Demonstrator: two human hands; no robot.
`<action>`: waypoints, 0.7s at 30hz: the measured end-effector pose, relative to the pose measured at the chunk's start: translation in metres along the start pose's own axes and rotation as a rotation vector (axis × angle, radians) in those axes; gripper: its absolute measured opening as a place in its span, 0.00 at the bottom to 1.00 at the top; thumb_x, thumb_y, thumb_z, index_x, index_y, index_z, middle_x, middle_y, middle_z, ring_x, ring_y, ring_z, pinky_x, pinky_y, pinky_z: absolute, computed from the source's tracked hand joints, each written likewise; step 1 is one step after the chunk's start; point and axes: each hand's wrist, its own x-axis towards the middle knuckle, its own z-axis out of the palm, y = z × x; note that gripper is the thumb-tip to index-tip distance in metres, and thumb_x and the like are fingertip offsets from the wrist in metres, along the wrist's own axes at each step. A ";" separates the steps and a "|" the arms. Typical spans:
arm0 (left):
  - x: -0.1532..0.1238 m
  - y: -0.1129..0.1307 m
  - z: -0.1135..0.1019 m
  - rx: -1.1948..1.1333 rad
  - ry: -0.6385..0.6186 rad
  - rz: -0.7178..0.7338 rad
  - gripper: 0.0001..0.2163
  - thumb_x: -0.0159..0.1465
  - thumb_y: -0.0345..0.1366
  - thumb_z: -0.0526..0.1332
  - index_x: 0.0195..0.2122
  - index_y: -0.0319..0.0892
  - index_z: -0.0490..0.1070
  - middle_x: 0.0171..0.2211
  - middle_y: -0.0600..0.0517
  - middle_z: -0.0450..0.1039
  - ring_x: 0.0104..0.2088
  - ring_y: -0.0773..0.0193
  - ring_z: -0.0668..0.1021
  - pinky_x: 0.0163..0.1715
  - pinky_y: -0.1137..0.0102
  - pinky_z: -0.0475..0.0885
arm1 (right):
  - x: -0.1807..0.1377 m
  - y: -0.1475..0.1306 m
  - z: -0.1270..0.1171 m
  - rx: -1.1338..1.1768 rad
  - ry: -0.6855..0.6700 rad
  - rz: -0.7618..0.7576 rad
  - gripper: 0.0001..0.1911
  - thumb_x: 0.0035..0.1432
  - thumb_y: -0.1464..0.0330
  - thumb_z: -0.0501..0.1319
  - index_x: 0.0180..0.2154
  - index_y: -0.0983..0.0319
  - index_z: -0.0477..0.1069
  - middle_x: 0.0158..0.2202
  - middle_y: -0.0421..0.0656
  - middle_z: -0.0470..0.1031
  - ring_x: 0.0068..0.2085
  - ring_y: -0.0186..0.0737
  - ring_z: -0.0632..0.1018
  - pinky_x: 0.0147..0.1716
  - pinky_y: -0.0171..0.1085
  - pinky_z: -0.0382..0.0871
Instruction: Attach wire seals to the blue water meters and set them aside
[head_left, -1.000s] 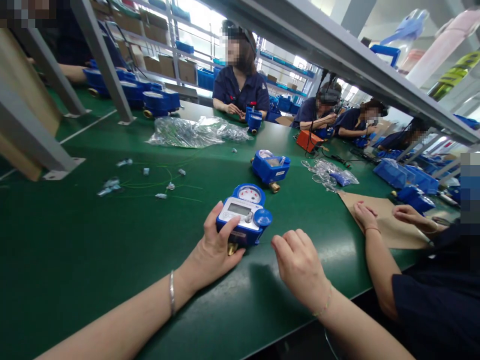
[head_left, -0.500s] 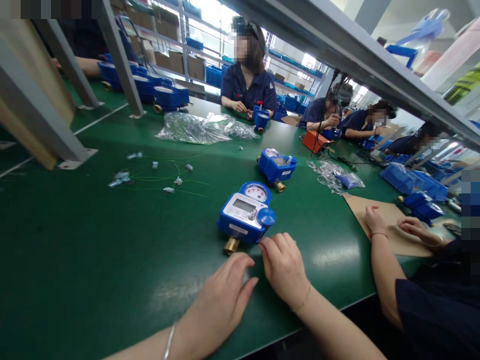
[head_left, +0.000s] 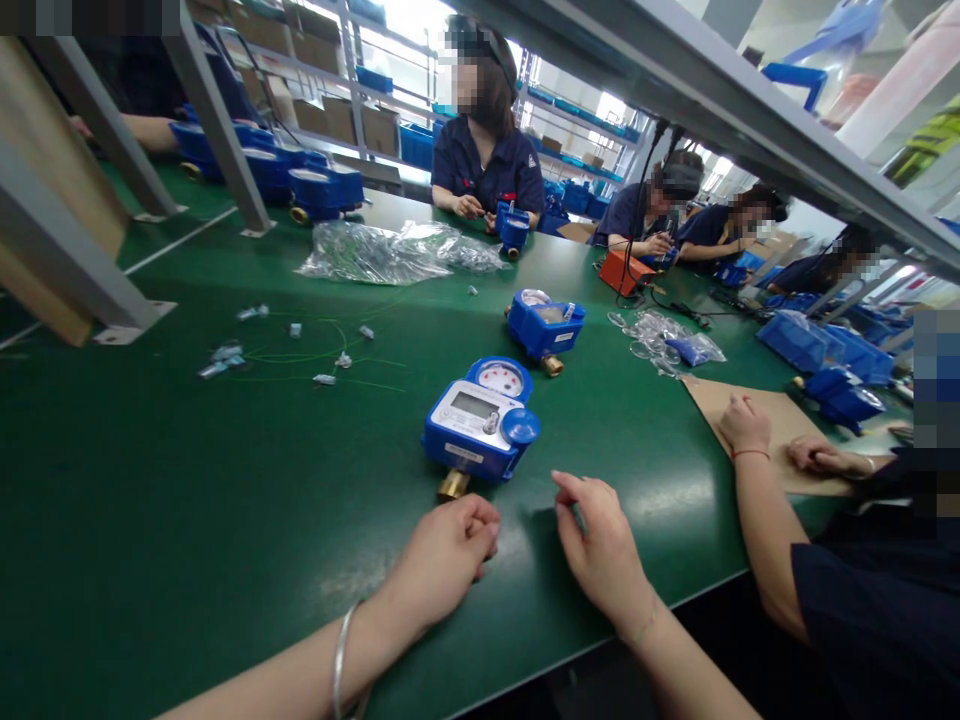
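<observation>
A blue water meter (head_left: 477, 425) with a white display face, a round dial and a brass pipe end stands on the green table in front of me. My left hand (head_left: 448, 550) is closed just below the brass end, its fingers curled in to the thumb; what they hold, if anything, is hidden. To the right, my right hand (head_left: 600, 540) is open and apart from the meter, thumb and forefinger separated. A second blue water meter (head_left: 544, 325) stands behind the first.
Small pale blue seals (head_left: 225, 358) with thin green wires lie at left. Behind them is a clear plastic bag (head_left: 382, 250). A co-worker's hands (head_left: 746, 425) rest over a cardboard sheet (head_left: 787, 410) at right. Grey metal posts (head_left: 217, 120) rise at far left.
My right hand has drawn away from the meter's lower right corner, and its fingers have parted. My left hand's fingers have curled closed. The meter stands in place.
</observation>
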 end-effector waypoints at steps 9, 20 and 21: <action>-0.048 0.009 -0.027 0.243 -0.291 0.034 0.05 0.60 0.33 0.53 0.32 0.41 0.68 0.20 0.58 0.65 0.22 0.68 0.68 0.22 0.74 0.60 | -0.022 -0.011 0.016 0.424 0.117 0.260 0.09 0.59 0.71 0.55 0.43 0.57 0.68 0.43 0.44 0.66 0.38 0.36 0.73 0.35 0.37 0.71; -0.013 0.041 -0.030 0.469 -0.250 0.700 0.11 0.64 0.32 0.52 0.42 0.46 0.73 0.36 0.50 0.72 0.38 0.64 0.73 0.40 0.69 0.68 | -0.011 -0.029 0.013 1.011 0.191 0.457 0.19 0.57 0.70 0.59 0.50 0.53 0.61 0.45 0.43 0.70 0.39 0.33 0.76 0.40 0.36 0.72; -0.010 0.039 -0.027 0.520 -0.148 0.757 0.11 0.64 0.31 0.52 0.40 0.46 0.73 0.35 0.49 0.70 0.38 0.63 0.73 0.39 0.68 0.68 | -0.011 -0.029 0.013 1.055 0.205 0.469 0.18 0.57 0.70 0.60 0.49 0.54 0.62 0.46 0.43 0.71 0.39 0.33 0.76 0.41 0.35 0.72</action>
